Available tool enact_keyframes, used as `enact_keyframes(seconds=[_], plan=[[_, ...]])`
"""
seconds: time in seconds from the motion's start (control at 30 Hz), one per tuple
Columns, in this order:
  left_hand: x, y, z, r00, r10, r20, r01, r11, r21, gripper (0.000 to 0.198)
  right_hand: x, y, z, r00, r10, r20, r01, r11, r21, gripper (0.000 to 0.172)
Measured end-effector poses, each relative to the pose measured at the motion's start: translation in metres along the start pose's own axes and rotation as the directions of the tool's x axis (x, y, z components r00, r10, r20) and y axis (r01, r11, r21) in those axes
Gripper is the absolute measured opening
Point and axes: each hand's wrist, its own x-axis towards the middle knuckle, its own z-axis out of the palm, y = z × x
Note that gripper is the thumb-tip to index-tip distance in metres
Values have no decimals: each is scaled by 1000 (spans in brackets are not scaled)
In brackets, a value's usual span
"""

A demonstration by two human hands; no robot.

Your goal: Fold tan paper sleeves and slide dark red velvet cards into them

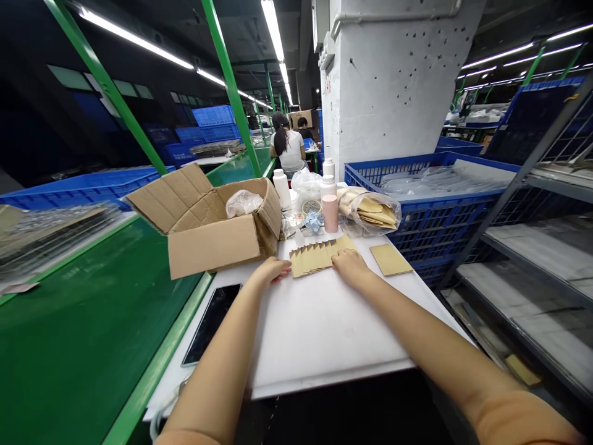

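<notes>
A row of overlapping small kraft paper envelopes (311,259) lies fanned out on the white tabletop (324,334). My left hand (273,271) is at the row's left end, its thumb and fingers slightly apart by the edge. Curled fingers of my right hand (349,267) press on the right part of the row; the fingertips are partly hidden. Another kraft envelope (343,243) extends behind that hand. To the right lies a separate flat stack of kraft envelopes (391,259).
An open cardboard box (213,244) stands at the back left, beside white bottles (281,188), a pink bottle (330,213) and a bagged envelope bundle (370,210). A phone (212,324) lies left. Blue crate (417,216) and metal shelving (532,247) flank the right; green conveyor (115,327) runs left.
</notes>
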Motion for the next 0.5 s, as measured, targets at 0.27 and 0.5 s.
enact_keyframes(seconds=[0.27,0.5], plan=[[13,4,25,982,-79,-171,90,994,57,17,-2,1,2,1000,-9,-3,9,999,-34,27],[7,8,46,992,-103,-66,86,971,-224,17,2,1,6,1000,2,-21,-3,999,-39,28]])
